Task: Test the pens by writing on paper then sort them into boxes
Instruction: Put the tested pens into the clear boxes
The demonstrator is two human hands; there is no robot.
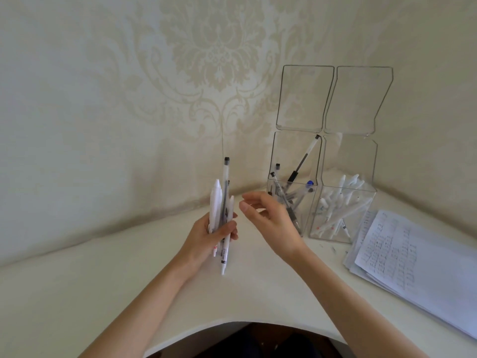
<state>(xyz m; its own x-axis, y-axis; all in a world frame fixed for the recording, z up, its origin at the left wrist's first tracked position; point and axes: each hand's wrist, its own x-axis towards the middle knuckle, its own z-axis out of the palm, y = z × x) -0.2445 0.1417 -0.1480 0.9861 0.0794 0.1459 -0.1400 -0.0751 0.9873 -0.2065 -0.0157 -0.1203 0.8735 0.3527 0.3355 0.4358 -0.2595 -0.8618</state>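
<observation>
Above table (103, 293), left hand (206, 236) gripping pens (219, 208), right hand (268, 218) loose

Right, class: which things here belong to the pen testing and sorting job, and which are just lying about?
Job: bundle of pens, held in left hand; left box, clear pens; right box, white pens; scribbled paper stack.
Lying about: small scraps on table.

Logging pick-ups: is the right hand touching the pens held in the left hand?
Apart: head view shows a gap between right hand and the pens.
</observation>
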